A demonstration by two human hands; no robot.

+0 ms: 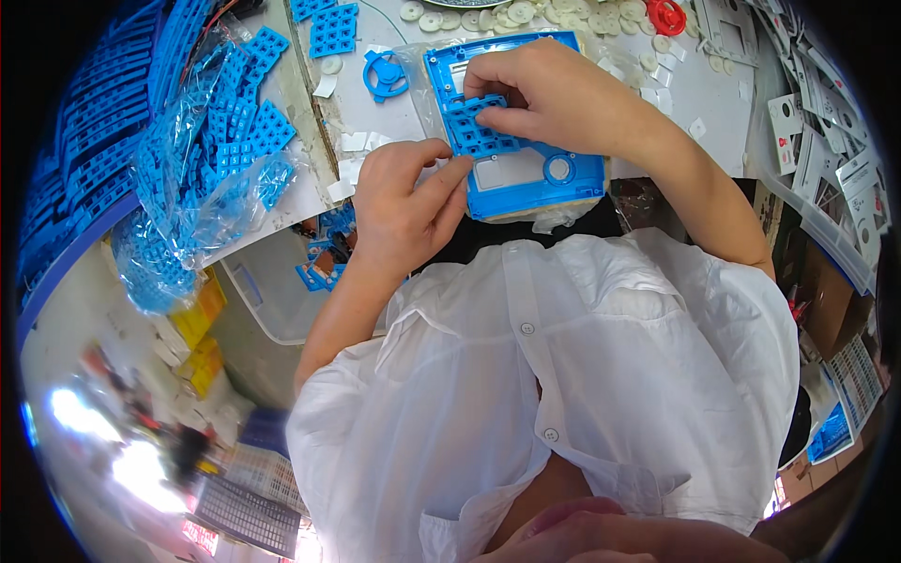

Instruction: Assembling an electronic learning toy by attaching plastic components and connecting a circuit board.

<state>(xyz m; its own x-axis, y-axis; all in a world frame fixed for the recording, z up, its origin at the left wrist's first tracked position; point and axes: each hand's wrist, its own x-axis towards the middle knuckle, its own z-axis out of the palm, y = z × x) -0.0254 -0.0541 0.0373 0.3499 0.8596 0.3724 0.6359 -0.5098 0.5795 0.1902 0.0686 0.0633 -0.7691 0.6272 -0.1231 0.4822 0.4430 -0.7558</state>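
My right hand [554, 92] pinches the blue keypad [483, 139] between thumb and bent fingers, over the left part of the blue casing [587, 174] on the desk [725, 122]. My left hand [402, 195] curls at its left edge; whether those fingers grip, I can't tell.

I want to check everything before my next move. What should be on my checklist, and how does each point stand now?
1. Blue rectangular plastic casing in front of me: ok.
2. Blue keypad with grid of square keys between the fingers of the right hand: ok.
3. Left hand at the casing's left edge: ok.
4. Keypad fully seated: cannot tell; the fingers partly cover it.
5. Surroundings free of loose pieces: not ok; pale round discs lie beyond the casing.
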